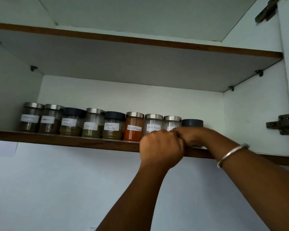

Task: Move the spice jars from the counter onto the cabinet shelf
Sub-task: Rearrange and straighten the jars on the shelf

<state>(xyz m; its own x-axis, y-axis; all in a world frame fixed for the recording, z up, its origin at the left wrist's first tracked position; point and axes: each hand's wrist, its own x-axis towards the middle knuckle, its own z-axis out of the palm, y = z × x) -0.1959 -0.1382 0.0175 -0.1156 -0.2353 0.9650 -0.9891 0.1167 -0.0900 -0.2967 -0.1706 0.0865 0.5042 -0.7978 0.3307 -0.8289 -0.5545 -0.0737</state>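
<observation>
A row of several labelled spice jars stands on the cabinet shelf [65, 140], among them a red chilli powder jar [133, 126] and a black pepper jar [153, 123]. At the row's right end is a dark-lidded jar [192, 122]. My right hand [193, 136], with a metal bangle on its wrist, wraps around that jar's body and hides it; only the lid shows. My left hand [160, 148] is curled into a fist at the shelf's front edge. It touches my right hand and covers the lower parts of the black pepper jar and the silver-lidded jar [172, 121] beside it.
An upper shelf [140, 64] hangs close above the jars. The open cabinet door with its hinge [281, 125] is at the right. Bare shelf lies to the right of the dark-lidded jar. A plain wall is below the cabinet.
</observation>
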